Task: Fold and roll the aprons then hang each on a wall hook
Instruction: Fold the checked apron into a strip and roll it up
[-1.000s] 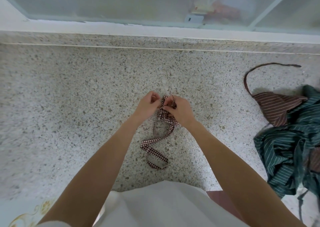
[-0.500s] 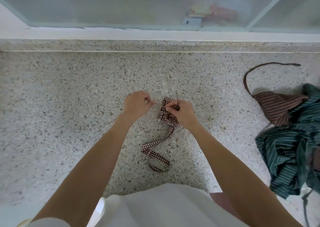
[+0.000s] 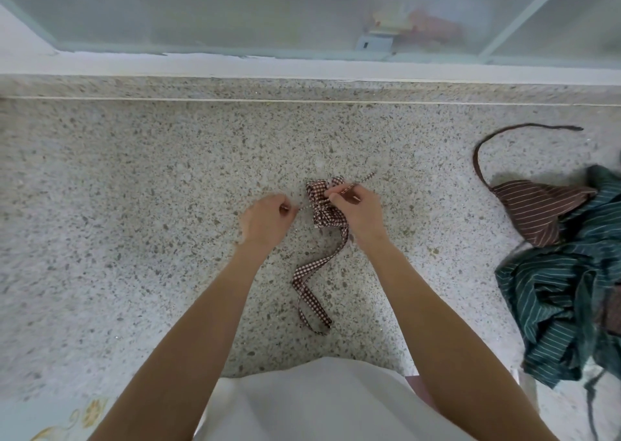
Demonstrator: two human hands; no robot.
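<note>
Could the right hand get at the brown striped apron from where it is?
Probably yes: bare counter lies between the right hand and the brown striped apron, though that hand is pinching the checked bundle's tie.

Green striped apron (image 3: 568,309) runs off right edge.

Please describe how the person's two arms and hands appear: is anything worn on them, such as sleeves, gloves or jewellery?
Both forearms are bare up to the picture's lower edge; no sleeve shows on them. The left hand and right hand wear no gloves, and no watch, bracelet or ring is visible. A white garment covers the body below.
</note>
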